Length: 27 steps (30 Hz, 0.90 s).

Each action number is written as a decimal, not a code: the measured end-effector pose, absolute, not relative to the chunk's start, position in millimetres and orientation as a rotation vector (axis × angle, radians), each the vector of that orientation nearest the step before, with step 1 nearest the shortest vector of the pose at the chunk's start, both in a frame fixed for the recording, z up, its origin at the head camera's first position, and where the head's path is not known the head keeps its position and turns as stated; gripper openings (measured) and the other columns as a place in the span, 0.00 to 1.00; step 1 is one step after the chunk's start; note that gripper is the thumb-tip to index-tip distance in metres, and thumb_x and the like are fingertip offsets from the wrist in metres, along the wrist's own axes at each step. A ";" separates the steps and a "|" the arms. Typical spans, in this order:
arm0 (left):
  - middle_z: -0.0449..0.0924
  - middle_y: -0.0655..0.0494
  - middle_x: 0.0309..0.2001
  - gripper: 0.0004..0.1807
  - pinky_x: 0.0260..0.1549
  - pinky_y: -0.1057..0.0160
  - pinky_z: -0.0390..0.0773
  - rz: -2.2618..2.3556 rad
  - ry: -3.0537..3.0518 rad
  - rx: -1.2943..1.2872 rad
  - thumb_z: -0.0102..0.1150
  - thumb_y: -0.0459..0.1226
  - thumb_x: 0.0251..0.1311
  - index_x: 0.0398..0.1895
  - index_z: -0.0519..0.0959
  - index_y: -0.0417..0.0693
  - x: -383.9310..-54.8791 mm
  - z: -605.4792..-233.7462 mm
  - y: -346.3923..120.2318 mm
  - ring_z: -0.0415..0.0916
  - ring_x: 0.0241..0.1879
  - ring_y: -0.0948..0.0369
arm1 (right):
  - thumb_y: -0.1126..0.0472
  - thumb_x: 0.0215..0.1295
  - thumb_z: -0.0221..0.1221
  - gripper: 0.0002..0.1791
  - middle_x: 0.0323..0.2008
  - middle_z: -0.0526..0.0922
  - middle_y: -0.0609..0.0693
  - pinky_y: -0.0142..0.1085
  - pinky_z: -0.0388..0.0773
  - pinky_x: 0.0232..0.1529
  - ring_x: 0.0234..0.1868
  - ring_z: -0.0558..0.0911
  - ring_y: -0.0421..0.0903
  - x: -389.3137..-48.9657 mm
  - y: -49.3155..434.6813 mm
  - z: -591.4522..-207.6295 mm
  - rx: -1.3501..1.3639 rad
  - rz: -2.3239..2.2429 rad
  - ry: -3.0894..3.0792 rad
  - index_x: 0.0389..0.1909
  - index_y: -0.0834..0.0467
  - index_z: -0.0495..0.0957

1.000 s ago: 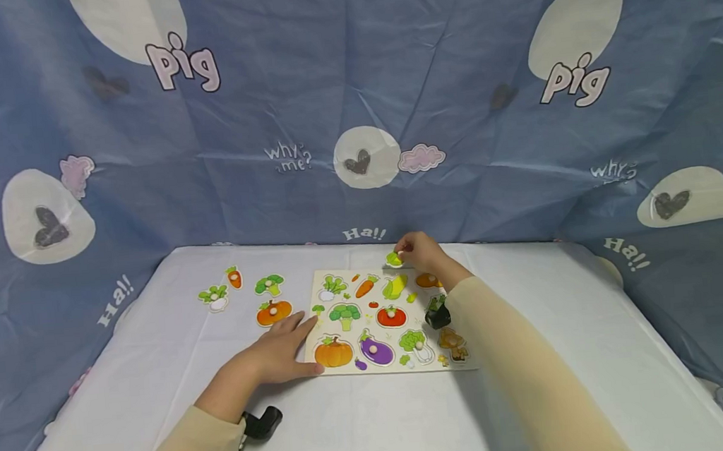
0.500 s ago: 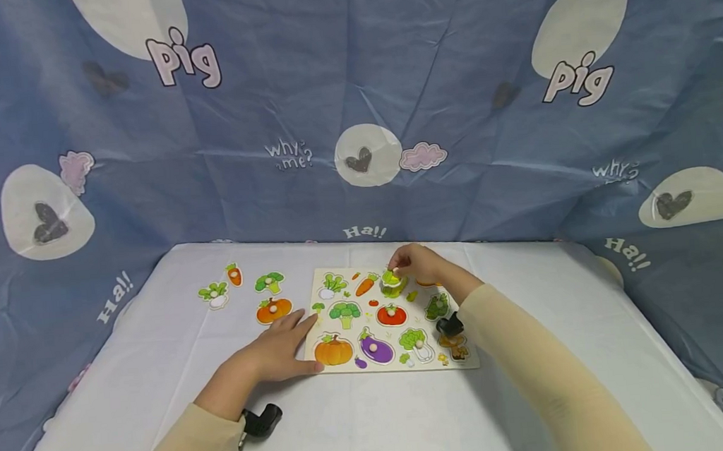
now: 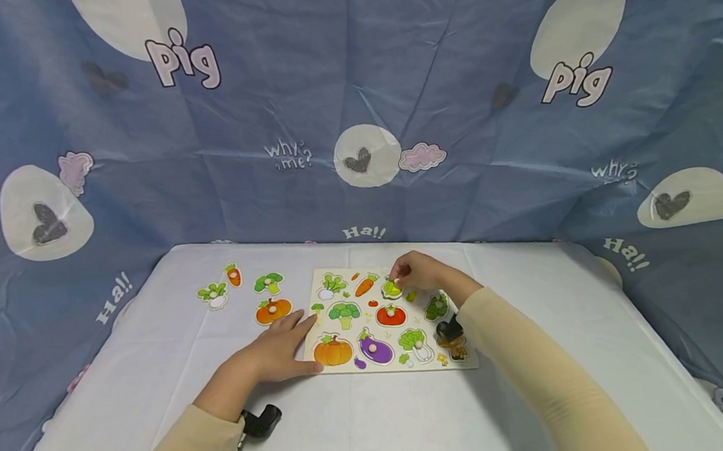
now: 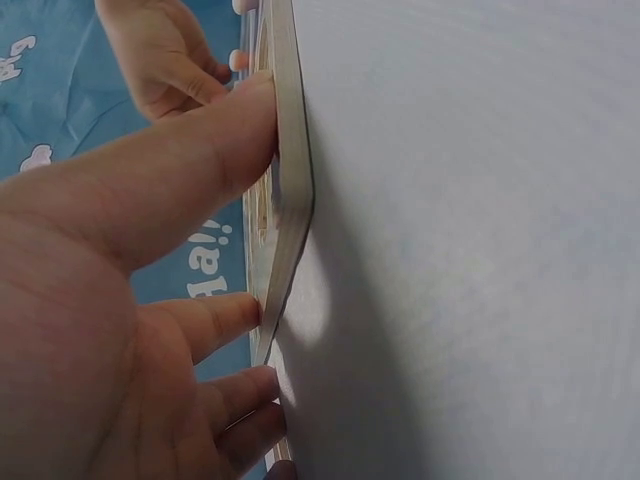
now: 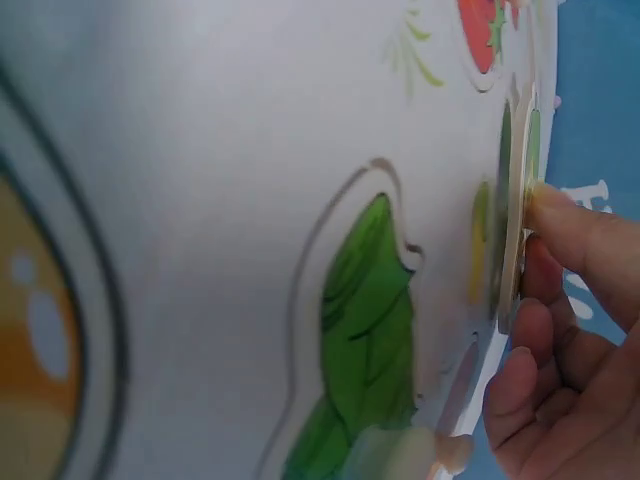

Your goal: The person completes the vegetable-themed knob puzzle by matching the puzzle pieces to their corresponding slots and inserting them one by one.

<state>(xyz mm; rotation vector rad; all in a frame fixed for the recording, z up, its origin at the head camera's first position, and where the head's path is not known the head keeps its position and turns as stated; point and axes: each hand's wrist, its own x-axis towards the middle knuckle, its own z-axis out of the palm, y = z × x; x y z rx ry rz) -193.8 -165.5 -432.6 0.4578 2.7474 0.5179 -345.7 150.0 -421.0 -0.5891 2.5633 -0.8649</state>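
Note:
My right hand [image 3: 424, 270] pinches a small green-and-yellow puzzle piece, apparently corn [image 3: 392, 291], by its knob over the upper part of the vegetable puzzle board [image 3: 385, 368]. In the right wrist view the piece [image 5: 515, 230] stands edge-on, thumb and fingers behind it; whether it touches the board is unclear. My left hand [image 3: 278, 351] lies with spread fingers along the board's left side. In the left wrist view its thumb [image 4: 215, 140] presses on the board's rim. Tomato [image 3: 391, 315], eggplant [image 3: 376, 349] and cabbage [image 3: 417, 346] pieces with knobs lie in the board.
Left of the board, loose knobbed pieces lie on the white tabletop [image 3: 377, 429]: a turnip [image 3: 214, 296], a carrot [image 3: 233, 275], a broccoli [image 3: 268, 283] and a pumpkin [image 3: 273, 310]. A blue printed cloth [image 3: 308, 201] hangs behind the table.
My right hand has brought the piece from beyond the board's back edge toward me, onto the corn picture, and shifted it slightly since. The left hand has kept its place.

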 end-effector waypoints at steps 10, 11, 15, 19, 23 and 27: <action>0.51 0.39 0.77 0.53 0.68 0.33 0.55 0.516 2.751 0.446 0.69 0.59 0.53 0.77 0.60 0.47 -193.4 -433.2 -164.8 0.48 0.75 0.38 | 0.67 0.67 0.63 0.02 0.31 0.78 0.49 0.33 0.70 0.36 0.33 0.72 0.43 -345.1 146.3 -427.6 -0.535 -0.858 2.579 0.38 0.61 0.83; 0.51 0.38 0.77 0.53 0.68 0.33 0.55 0.516 2.751 0.446 0.69 0.59 0.53 0.77 0.60 0.47 -193.5 -433.0 -164.7 0.48 0.75 0.38 | 0.67 0.67 0.63 0.02 0.31 0.78 0.49 0.33 0.70 0.36 0.34 0.72 0.43 -345.1 145.9 -427.7 -0.533 -0.857 2.576 0.38 0.61 0.83; 0.51 0.38 0.77 0.53 0.68 0.33 0.54 0.518 2.749 0.449 0.69 0.59 0.53 0.77 0.59 0.47 -193.5 -432.7 -165.0 0.47 0.75 0.38 | 0.67 0.67 0.64 0.02 0.32 0.78 0.49 0.33 0.71 0.36 0.34 0.72 0.43 -345.1 145.0 -428.0 -0.525 -0.850 2.575 0.38 0.60 0.83; 0.50 0.38 0.77 0.53 0.68 0.33 0.54 0.526 2.746 0.453 0.69 0.60 0.53 0.78 0.59 0.47 -193.8 -433.2 -165.4 0.47 0.75 0.38 | 0.66 0.67 0.64 0.02 0.32 0.78 0.49 0.33 0.71 0.37 0.35 0.72 0.44 -345.2 145.4 -428.6 -0.517 -0.854 2.581 0.38 0.60 0.83; 0.50 0.39 0.77 0.53 0.68 0.33 0.54 0.524 2.751 0.454 0.68 0.60 0.54 0.78 0.59 0.47 -194.7 -435.1 -165.5 0.47 0.75 0.38 | 0.65 0.67 0.65 0.02 0.33 0.79 0.49 0.34 0.72 0.38 0.35 0.73 0.44 -344.7 146.3 -428.5 -0.521 -0.850 2.591 0.38 0.59 0.83; 0.51 0.39 0.77 0.52 0.68 0.34 0.54 0.521 2.755 0.449 0.68 0.60 0.54 0.78 0.59 0.48 -195.3 -436.0 -165.5 0.47 0.76 0.39 | 0.64 0.67 0.64 0.02 0.34 0.80 0.48 0.34 0.73 0.39 0.35 0.74 0.43 -343.1 149.3 -425.6 -0.544 -0.849 2.609 0.38 0.58 0.83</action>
